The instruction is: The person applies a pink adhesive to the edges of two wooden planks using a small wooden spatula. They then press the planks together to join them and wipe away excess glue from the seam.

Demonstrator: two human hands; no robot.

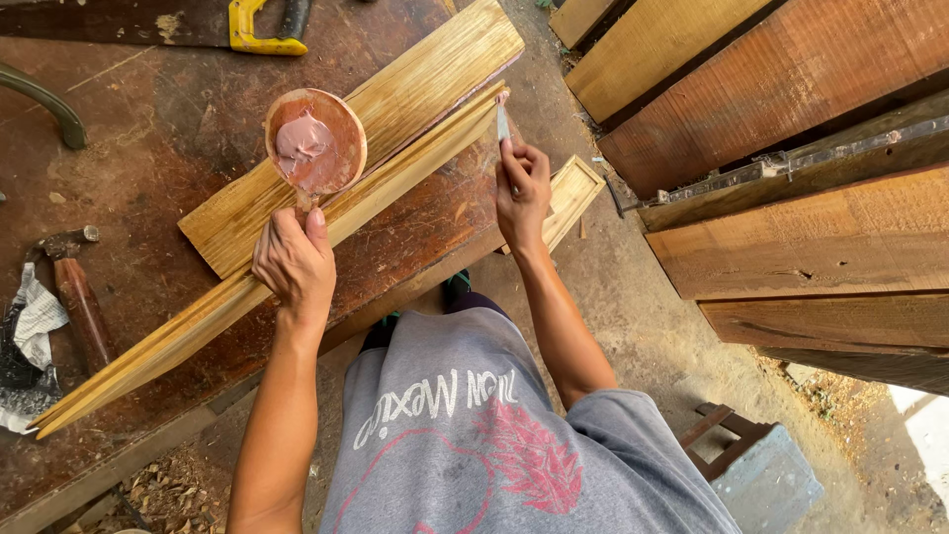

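The left hand (pixel 294 262), a little left of the frame's centre, is closed on the short handle of a round wooden paddle (pixel 316 140) that carries a lump of pinkish-brown putty (pixel 302 146); the paddle is held flat and face-up, which seems meant to keep the paste from sliding and within reach of the blade; the right hand (pixel 522 190), just right of centre, is pinched shut around a narrow putty knife (pixel 502 121), its tip touching the upper end of a long moulded wood strip (pixel 267 267) that runs diagonally from lower left to upper centre; a wider pale board (pixel 415 89) lies beside the strip, both resting on a stained reddish workbench (pixel 148 129); the knife's handle is hidden inside the fingers, and whether paste sits on the blade is too small to tell; at upper left a yellow-handled saw (pixel 262 25) is cut off by the frame edge; at left a hammer (pixel 74 287) lies by a crumpled rag (pixel 30 336); stacked planks (pixel 791 148) fill the upper right, their ends out of view.
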